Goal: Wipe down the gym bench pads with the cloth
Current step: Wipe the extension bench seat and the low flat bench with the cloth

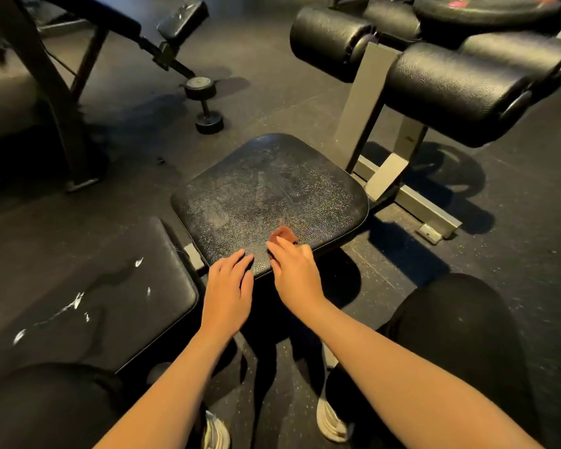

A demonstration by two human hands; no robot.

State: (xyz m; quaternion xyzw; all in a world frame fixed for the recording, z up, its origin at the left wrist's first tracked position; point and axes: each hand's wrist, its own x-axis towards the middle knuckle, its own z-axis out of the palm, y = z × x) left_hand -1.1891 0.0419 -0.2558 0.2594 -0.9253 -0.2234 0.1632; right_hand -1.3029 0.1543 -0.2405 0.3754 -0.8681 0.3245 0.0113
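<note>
A black seat pad of a gym bench lies in the middle of the head view, its surface speckled and streaked. Beside it at lower left is the longer back pad, torn in several white spots. A small reddish-brown cloth sits on the seat pad near its front edge. My right hand holds the cloth with curled fingers, most of it hidden beneath them. My left hand rests flat on the pad's front edge, fingers straight, just left of the right hand.
Black roller pads on a grey steel frame stand at the upper right. A dumbbell lies on the rubber floor behind the seat. Another bench's frame rises at the left. My knees and white shoes are below.
</note>
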